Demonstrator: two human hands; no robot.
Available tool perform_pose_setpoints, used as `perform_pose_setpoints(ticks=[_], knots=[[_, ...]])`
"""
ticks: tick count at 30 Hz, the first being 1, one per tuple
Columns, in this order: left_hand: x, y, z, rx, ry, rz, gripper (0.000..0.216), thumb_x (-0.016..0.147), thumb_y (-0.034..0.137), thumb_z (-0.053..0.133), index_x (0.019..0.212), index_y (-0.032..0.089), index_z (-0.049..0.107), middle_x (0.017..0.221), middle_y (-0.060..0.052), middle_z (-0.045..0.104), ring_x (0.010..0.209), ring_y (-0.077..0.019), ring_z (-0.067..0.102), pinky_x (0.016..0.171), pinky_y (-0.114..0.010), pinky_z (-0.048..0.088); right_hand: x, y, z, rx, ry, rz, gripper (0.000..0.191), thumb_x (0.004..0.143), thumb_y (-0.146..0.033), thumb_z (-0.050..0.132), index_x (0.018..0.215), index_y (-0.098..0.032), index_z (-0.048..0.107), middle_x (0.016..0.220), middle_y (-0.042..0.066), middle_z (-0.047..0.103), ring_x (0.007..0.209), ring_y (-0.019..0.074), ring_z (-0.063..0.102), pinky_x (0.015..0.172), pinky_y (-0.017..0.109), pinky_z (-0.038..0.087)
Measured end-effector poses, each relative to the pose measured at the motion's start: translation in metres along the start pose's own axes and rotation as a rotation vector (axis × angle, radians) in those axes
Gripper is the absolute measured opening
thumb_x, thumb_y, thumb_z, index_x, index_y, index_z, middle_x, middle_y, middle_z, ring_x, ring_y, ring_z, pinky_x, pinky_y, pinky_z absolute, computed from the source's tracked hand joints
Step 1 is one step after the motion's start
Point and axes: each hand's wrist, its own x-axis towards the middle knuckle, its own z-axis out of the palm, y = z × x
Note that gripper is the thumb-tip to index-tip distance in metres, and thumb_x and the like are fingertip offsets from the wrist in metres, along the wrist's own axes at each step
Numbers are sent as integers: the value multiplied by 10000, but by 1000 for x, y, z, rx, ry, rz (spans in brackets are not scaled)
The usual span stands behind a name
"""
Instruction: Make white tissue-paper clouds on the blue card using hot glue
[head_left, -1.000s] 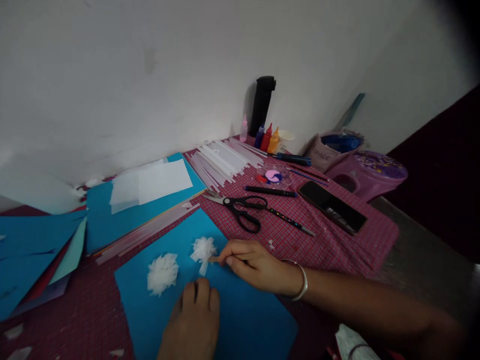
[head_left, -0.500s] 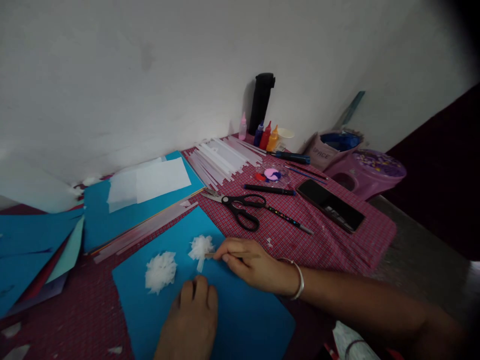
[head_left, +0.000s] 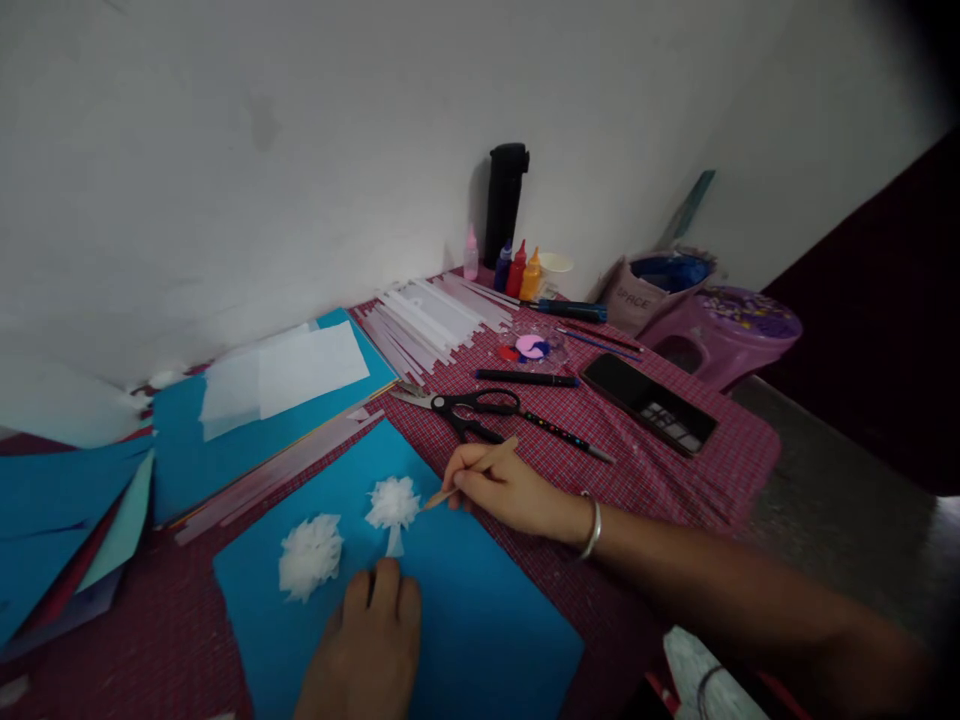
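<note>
My right hand (head_left: 499, 487) pinches a light-brown wooden stick (head_left: 487, 462), its pointed tip just right of a small white ruffled-paper puff (head_left: 394, 502). A short white paper strip (head_left: 395, 543) hangs from the puff toward my left hand (head_left: 375, 625). That hand rests on the blue sheet (head_left: 480, 610) with its fingers slightly apart; its thumb is hidden. To the left on the same sheet lies a larger white ruffled-paper puff (head_left: 310, 557).
Behind my right hand lie black-handled scissors (head_left: 439, 402), a dotted pen (head_left: 559, 430), a marker (head_left: 527, 378) and a phone (head_left: 649, 402). White paper strips (head_left: 420, 320), paint bottles (head_left: 517, 272) and a black flask (head_left: 505, 205) stand farther back. White papers (head_left: 307, 370) lie at left.
My right hand has drawn back up and right; the stick tip has left the puff and now tilts downward. My left hand stays by the strip. The whole view has shifted slightly.
</note>
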Motion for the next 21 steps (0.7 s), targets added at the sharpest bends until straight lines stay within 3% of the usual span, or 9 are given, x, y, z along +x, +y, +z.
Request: perform_pose_setpoints(ticks=[8, 14, 21], knots=[[-9, -16, 19, 67, -2, 100, 383, 809, -3, 383, 945, 193, 683, 1063, -78, 657, 969, -243, 602, 716, -308, 510, 17, -14, -4, 67, -68, 217, 201, 823, -21, 425, 724, -154, 539, 592, -38, 574, 470, 67, 502, 467, 175, 412], [-25, -32, 22, 60, -21, 178, 392, 781, 2, 413, 1006, 202, 663, 1164, -66, 646, 1018, -231, 610, 806, -330, 519, 9, -10, 9, 141, -125, 185, 207, 826, -15, 437, 713, -157, 536, 610, -34, 583, 524, 68, 544, 505, 169, 438], [-39, -42, 9, -4, 248, 270, 231, 809, 114, 446, 941, 200, 615, 1104, -63, 660, 959, -191, 628, 798, -271, 527, -5, -19, 1, 73, -225, 149, 172, 852, -81, 469, 716, -150, 548, 622, -30, 576, 526, 65, 534, 517, 172, 447]])
